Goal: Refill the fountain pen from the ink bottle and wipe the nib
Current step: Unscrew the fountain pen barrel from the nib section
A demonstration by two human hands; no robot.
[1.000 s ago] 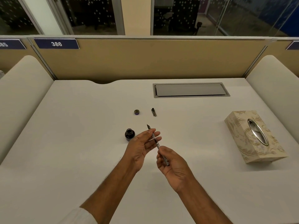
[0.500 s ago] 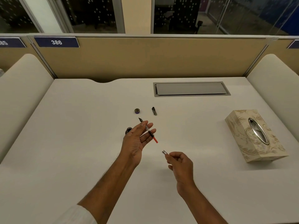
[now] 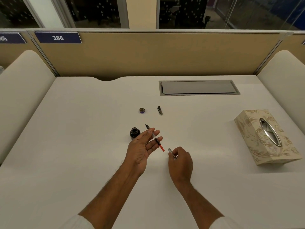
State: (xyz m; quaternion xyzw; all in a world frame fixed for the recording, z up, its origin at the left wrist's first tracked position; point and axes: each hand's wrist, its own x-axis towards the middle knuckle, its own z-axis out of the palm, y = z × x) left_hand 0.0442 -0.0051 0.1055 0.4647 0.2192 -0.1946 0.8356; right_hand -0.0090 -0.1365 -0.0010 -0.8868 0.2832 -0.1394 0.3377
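White desk [image 3: 66,129], tan partition [image 3: 165,53], dark windows [image 3: 231,12] behind.

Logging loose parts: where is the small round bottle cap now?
In the head view the small round bottle cap lies on the white desk, left of the black pen cap and beyond the open dark ink bottle.

Swallowed by fingers
Most of the barrel [image 3: 171,153] lies inside the right hand's [image 3: 180,161] curled fingers. The pen section's [image 3: 155,138] nib [image 3: 146,125], past the left hand's [image 3: 142,146] fingertips, is too small to read.
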